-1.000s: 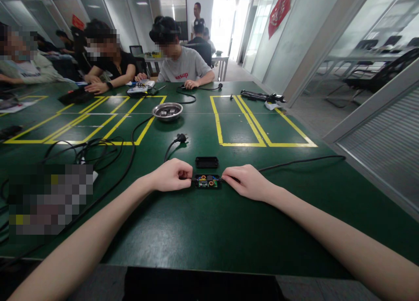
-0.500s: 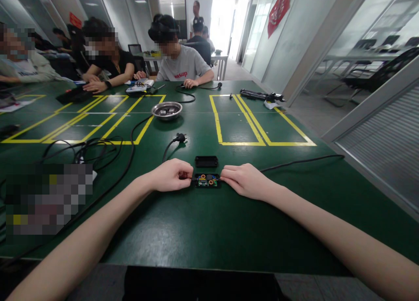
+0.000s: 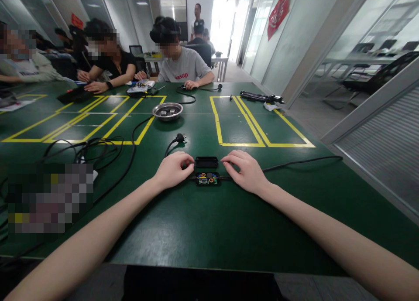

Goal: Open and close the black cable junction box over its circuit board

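Note:
A small black open case [image 3: 208, 184] lies on the green table in front of me. Inside it sits a circuit board [image 3: 207, 177] with copper ring coils and coloured wires, and a black cable leaves at each end. Just beyond lies its separate black lid [image 3: 206, 162], hollow side up. My left hand [image 3: 175, 169] is at the lid's left end, thumb and forefinger apart; whether a fingertip touches the lid I cannot tell. On the other side my right hand [image 3: 245, 170] is open, its fingertips slightly short of the lid's right end.
A black plug [image 3: 180, 138] lies beyond my left hand. Farther off stands a metal bowl [image 3: 167, 111] with small metal parts. Coiled black cables [image 3: 98, 149] lie left, another cable [image 3: 304, 160] runs right. A black tool-like object [image 3: 262, 96] is at the far right. Several people sit opposite.
Both hands have let go of the cable ends beside the case and moved away from me, to either end of the lid. The case and lid stay put.

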`<move>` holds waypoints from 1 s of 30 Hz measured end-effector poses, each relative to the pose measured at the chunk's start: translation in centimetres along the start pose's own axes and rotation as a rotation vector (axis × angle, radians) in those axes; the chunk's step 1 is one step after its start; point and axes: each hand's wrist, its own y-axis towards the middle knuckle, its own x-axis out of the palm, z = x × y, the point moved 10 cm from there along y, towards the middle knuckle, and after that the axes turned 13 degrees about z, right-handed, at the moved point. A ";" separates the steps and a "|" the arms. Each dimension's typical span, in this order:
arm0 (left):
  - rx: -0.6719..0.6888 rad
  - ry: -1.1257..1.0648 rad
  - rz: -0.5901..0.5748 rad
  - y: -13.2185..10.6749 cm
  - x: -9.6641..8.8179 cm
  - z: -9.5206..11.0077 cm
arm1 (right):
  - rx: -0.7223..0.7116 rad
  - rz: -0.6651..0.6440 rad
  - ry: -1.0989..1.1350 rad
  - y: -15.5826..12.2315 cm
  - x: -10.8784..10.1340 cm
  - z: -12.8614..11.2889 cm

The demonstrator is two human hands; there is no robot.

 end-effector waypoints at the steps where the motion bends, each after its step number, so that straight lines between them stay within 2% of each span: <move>1: -0.015 0.000 0.013 0.0 0.1 -0.2 | 0.045 0.001 -0.010 0.0 0.2 0.6; 5: -0.081 -0.038 0.051 0.1 0.3 -0.6 | 0.187 -0.063 0.048 -0.2 1.5 1.8; 10: -0.321 -0.383 -0.008 -0.3 1.3 -2.0 | 0.427 -0.074 0.267 -0.8 2.2 2.9; 12: -0.368 -0.469 -0.031 -0.3 1.5 -2.1 | 0.480 -0.052 0.332 -0.9 2.1 3.0; 19: -0.347 -0.446 -0.044 -0.1 0.8 -1.7 | 0.535 -0.006 0.378 -1.1 1.7 3.1; 30: -0.335 -0.506 -0.040 0.0 0.7 -1.4 | 0.503 0.041 0.429 -1.0 1.3 2.6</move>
